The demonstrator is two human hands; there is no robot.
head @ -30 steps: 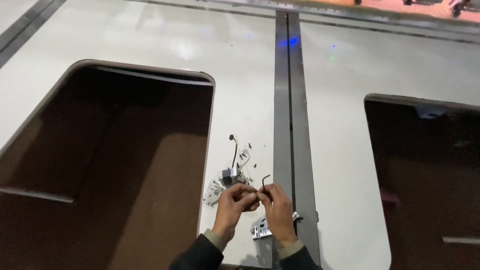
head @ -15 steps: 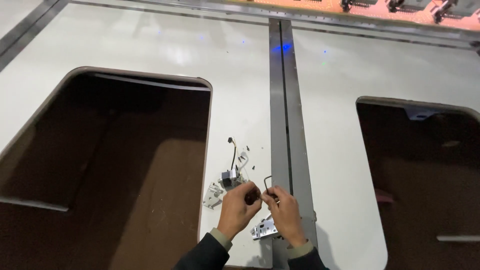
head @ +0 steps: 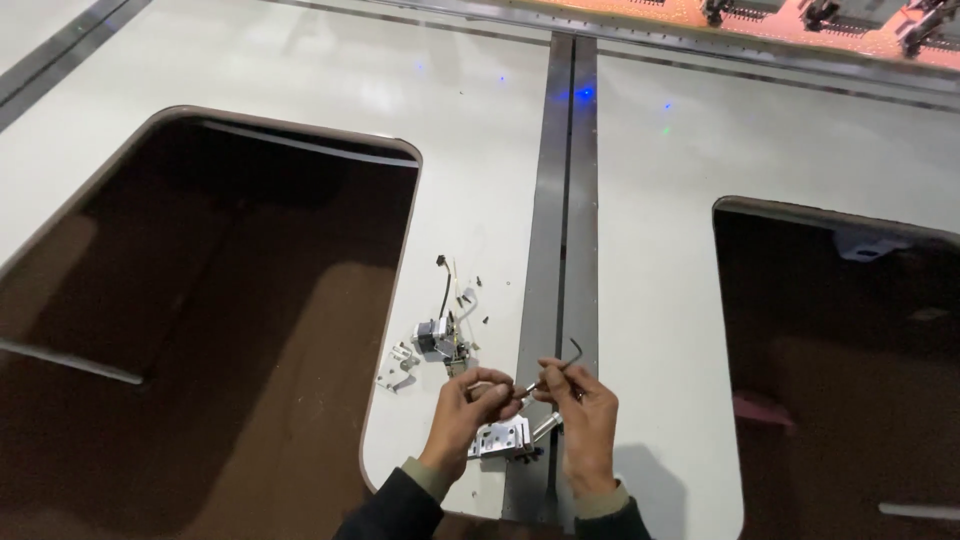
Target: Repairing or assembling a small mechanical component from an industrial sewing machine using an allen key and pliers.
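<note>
My left hand (head: pixel 468 412) pinches a small metal part (head: pixel 522 388) between its fingertips, low in the head view. My right hand (head: pixel 582 418) holds a dark L-shaped hex key (head: pixel 573 352), its short end pointing into that part. Both hands hover just above a white table (head: pixel 480 150), over a grey metal strip (head: pixel 562 230) that runs away from me. Under the hands lies a silver metal bracket (head: pixel 503 439). Dark sleeves with olive cuffs cover my wrists.
A small motor-like block with a black cable (head: pixel 436 328), a bent white bracket (head: pixel 397 364) and several tiny screws lie just beyond my left hand. Large dark rounded cutouts open in the table at left (head: pixel 200 320) and right (head: pixel 840 360). An orange machine edge (head: pixel 800 25) crosses the top.
The hands stay together on the part and hex key with only slight shifts. The camera has tilted a little, moving the scene in the view.
</note>
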